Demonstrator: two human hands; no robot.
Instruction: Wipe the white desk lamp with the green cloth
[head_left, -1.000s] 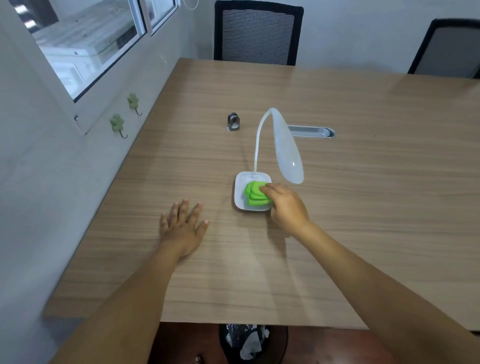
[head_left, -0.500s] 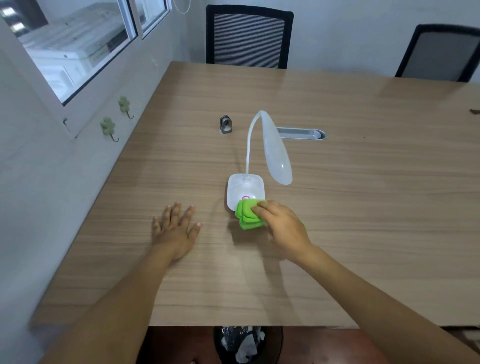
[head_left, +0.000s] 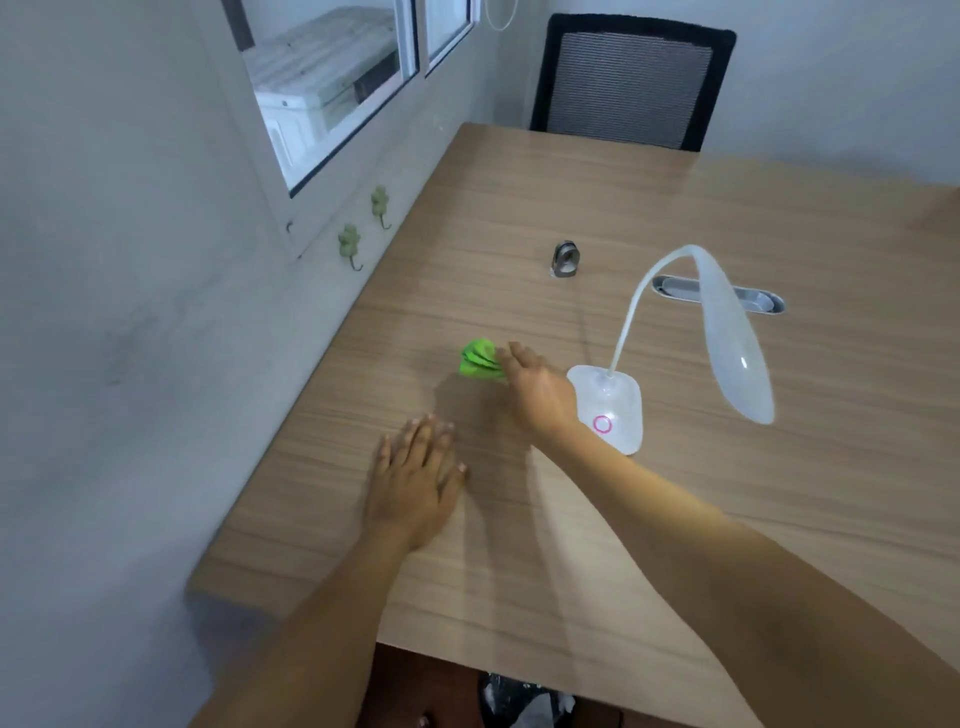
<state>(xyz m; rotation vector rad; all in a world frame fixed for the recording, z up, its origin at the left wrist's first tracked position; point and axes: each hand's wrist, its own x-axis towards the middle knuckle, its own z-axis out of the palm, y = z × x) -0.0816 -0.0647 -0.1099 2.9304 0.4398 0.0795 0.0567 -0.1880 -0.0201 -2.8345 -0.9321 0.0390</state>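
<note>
I can't tell whether my right hand (head_left: 535, 392) grips the crumpled green cloth (head_left: 479, 361); its fingers cover the cloth's near side. The wooden tabletop (head_left: 675, 519) runs off the picture's right edge.

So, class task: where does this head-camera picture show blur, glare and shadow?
Head view: the right hand and green cloth look motion-smeared; a small glare spot sits on the lamp head; soft shadows lie on the table beside both arms; wide-angle bending curves the table's edges.
</note>
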